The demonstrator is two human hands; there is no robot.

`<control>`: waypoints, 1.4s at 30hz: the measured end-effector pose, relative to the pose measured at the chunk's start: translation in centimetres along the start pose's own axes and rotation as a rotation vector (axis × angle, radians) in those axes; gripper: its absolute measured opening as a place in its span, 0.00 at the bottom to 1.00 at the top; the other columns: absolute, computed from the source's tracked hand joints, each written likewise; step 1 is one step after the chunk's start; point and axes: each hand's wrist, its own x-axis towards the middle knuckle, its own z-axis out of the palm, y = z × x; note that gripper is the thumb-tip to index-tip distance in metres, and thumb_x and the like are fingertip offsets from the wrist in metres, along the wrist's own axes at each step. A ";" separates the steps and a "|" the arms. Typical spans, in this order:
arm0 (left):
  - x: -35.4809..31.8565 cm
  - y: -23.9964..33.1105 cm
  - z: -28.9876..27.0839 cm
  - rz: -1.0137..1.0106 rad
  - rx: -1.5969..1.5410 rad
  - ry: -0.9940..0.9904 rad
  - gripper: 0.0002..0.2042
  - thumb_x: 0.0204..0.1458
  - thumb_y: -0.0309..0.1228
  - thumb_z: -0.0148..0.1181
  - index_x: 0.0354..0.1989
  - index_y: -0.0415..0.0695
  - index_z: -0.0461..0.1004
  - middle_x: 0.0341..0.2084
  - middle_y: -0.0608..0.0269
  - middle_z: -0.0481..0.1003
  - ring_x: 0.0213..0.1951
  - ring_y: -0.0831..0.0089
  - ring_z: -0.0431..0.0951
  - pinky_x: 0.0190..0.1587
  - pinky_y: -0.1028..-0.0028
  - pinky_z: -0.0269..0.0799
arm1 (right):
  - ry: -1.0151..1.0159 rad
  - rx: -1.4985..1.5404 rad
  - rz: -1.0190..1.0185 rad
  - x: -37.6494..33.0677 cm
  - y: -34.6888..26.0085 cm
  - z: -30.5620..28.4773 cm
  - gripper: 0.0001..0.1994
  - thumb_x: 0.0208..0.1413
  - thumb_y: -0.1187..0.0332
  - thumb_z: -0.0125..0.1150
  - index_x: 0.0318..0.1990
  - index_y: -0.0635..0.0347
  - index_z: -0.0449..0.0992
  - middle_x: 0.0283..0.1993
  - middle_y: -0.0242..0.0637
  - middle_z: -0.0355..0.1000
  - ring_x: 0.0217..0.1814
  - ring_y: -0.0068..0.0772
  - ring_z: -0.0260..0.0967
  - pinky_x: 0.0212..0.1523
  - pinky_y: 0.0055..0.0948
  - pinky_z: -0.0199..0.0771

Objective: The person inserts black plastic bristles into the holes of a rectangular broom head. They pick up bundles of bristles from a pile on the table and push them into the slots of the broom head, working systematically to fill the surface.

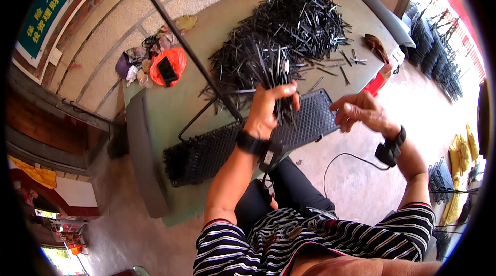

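Observation:
My left hand (269,103) is closed around a bundle of thin black strips (279,72), which fan upward and also stick out below the fist. Under it lies a long black perforated rack (305,116), slanting across the near side of the table. Short dark pieces stand packed in the rack's left end (181,165); holes show along its middle and right. My right hand (361,110) hovers by the rack's right end, its fingers curled together; whatever they hold is too small to make out. Both wrists wear black bands with small devices.
A large heap of black strips (299,23) covers the far table (206,23), with loose ones scattered nearby. A dark pole (178,35) slants down to the rack. Further left, a phone (167,72) rests on an orange bag (178,59). A cable (330,165) hangs near my legs.

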 end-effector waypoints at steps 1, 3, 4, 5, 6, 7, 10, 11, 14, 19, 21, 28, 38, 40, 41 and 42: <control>-2.3 0.0 -0.5 -0.006 -0.019 0.010 0.10 0.42 0.23 0.59 0.33 0.35 0.70 0.23 0.60 0.72 0.20 0.69 0.74 0.23 0.71 0.72 | -0.021 0.075 -0.018 -0.4 0.9 2.0 0.30 0.54 0.49 0.57 0.50 0.73 0.69 0.35 0.46 0.75 0.34 0.33 0.75 0.34 0.27 0.77; -6.7 -0.4 -2.0 -0.038 -0.086 0.016 0.10 0.42 0.23 0.59 0.34 0.35 0.69 0.25 0.59 0.72 0.21 0.69 0.74 0.23 0.71 0.72 | -0.131 0.220 -0.011 -0.4 2.6 6.2 0.29 0.56 0.55 0.57 0.57 0.70 0.63 0.46 0.48 0.71 0.48 0.34 0.71 0.47 0.32 0.73; -8.9 -0.5 -2.3 -0.011 -0.130 0.086 0.10 0.41 0.22 0.60 0.33 0.35 0.70 0.23 0.59 0.72 0.20 0.69 0.74 0.24 0.71 0.72 | -0.145 0.201 -0.023 0.0 3.7 8.4 0.30 0.55 0.57 0.59 0.58 0.69 0.60 0.49 0.47 0.70 0.52 0.36 0.68 0.52 0.33 0.70; -11.1 -0.4 -3.3 -0.003 -0.156 0.130 0.10 0.41 0.22 0.60 0.33 0.35 0.70 0.22 0.59 0.72 0.20 0.69 0.74 0.24 0.71 0.72 | -0.149 0.163 -0.050 0.6 4.4 10.8 0.30 0.55 0.58 0.59 0.59 0.69 0.59 0.51 0.48 0.68 0.54 0.37 0.67 0.54 0.34 0.69; -13.4 -0.4 -4.5 0.010 -0.182 0.186 0.09 0.40 0.21 0.60 0.32 0.35 0.71 0.21 0.59 0.72 0.20 0.69 0.74 0.24 0.71 0.73 | -0.167 0.129 -0.076 1.2 5.0 13.3 0.31 0.55 0.59 0.60 0.59 0.69 0.59 0.53 0.48 0.67 0.56 0.37 0.65 0.56 0.35 0.67; -15.5 -0.2 -5.7 0.056 -0.175 0.221 0.09 0.40 0.21 0.61 0.32 0.35 0.71 0.20 0.59 0.72 0.20 0.69 0.74 0.24 0.71 0.73 | -0.181 0.055 -0.116 1.5 4.5 15.5 0.31 0.54 0.59 0.60 0.59 0.70 0.58 0.55 0.49 0.65 0.57 0.39 0.64 0.57 0.37 0.66; -21.6 0.0 -9.2 0.286 -0.019 0.533 0.09 0.39 0.18 0.61 0.32 0.35 0.71 0.21 0.60 0.73 0.19 0.70 0.74 0.24 0.73 0.72 | -0.260 -0.067 -0.241 3.2 4.0 21.9 0.33 0.53 0.57 0.62 0.60 0.70 0.57 0.58 0.48 0.62 0.62 0.39 0.59 0.59 0.37 0.62; -23.4 -0.1 -10.7 0.351 0.057 0.611 0.09 0.40 0.16 0.61 0.32 0.35 0.71 0.22 0.61 0.73 0.20 0.72 0.74 0.23 0.75 0.71 | -0.292 -0.111 -0.289 3.9 3.9 23.9 0.34 0.52 0.58 0.62 0.60 0.70 0.57 0.58 0.48 0.61 0.63 0.40 0.58 0.60 0.38 0.62; -27.2 -1.6 -16.1 0.477 0.314 0.787 0.11 0.41 0.15 0.60 0.35 0.35 0.70 0.24 0.60 0.74 0.20 0.72 0.74 0.21 0.75 0.70 | -0.355 -0.182 -0.355 6.3 3.6 30.5 0.37 0.48 0.61 0.66 0.62 0.69 0.55 0.62 0.48 0.56 0.65 0.43 0.54 0.62 0.40 0.59; -29.5 -3.3 -21.9 0.697 0.558 0.978 0.24 0.42 0.19 0.62 0.51 0.35 0.65 0.29 0.62 0.74 0.26 0.78 0.74 0.30 0.76 0.74 | -0.315 -0.257 -0.334 10.4 6.6 40.2 0.50 0.38 0.53 0.73 0.64 0.71 0.49 0.62 0.56 0.55 0.66 0.47 0.53 0.62 0.40 0.59; -29.3 -3.3 -22.5 0.834 0.611 1.038 0.25 0.41 0.20 0.64 0.50 0.35 0.66 0.31 0.62 0.74 0.31 0.77 0.74 0.35 0.77 0.73 | -0.269 -0.263 -0.402 12.4 8.8 42.7 0.55 0.33 0.49 0.74 0.63 0.74 0.48 0.60 0.61 0.55 0.63 0.53 0.56 0.61 0.40 0.59; -29.4 -5.7 -28.1 0.873 0.509 0.987 0.21 0.44 0.31 0.65 0.46 0.36 0.67 0.40 0.62 0.73 0.38 0.75 0.74 0.42 0.73 0.71 | -0.310 -0.089 -0.476 15.8 9.6 46.3 0.51 0.28 0.51 0.77 0.59 0.69 0.56 0.50 0.51 0.67 0.55 0.46 0.66 0.55 0.36 0.65; -29.6 -7.2 -30.6 0.897 0.877 1.011 0.31 0.41 0.34 0.66 0.55 0.37 0.63 0.40 0.55 0.73 0.39 0.67 0.76 0.42 0.70 0.71 | -0.252 -0.078 -0.507 17.3 12.2 47.5 0.34 0.37 0.60 0.72 0.52 0.65 0.65 0.40 0.42 0.71 0.43 0.34 0.70 0.47 0.31 0.69; -29.8 -7.0 -30.0 0.897 0.954 1.046 0.31 0.41 0.34 0.66 0.55 0.37 0.63 0.37 0.57 0.74 0.37 0.68 0.76 0.40 0.71 0.71 | -0.233 0.012 -0.468 16.9 11.8 47.5 0.32 0.37 0.62 0.72 0.50 0.66 0.66 0.38 0.40 0.71 0.41 0.29 0.69 0.45 0.29 0.69; -29.9 -6.7 -29.7 0.900 0.997 1.064 0.32 0.41 0.34 0.66 0.56 0.37 0.62 0.36 0.57 0.74 0.36 0.69 0.76 0.39 0.71 0.72 | -0.225 0.059 -0.454 16.8 11.6 47.6 0.30 0.37 0.64 0.73 0.49 0.66 0.67 0.37 0.39 0.71 0.40 0.27 0.69 0.44 0.28 0.69; -29.9 -6.7 -29.7 0.905 0.886 1.057 0.32 0.42 0.33 0.66 0.57 0.37 0.60 0.38 0.58 0.73 0.37 0.70 0.75 0.40 0.72 0.71 | -0.238 0.051 -0.421 16.8 11.8 47.6 0.29 0.37 0.64 0.73 0.47 0.66 0.67 0.36 0.38 0.71 0.39 0.25 0.68 0.43 0.26 0.69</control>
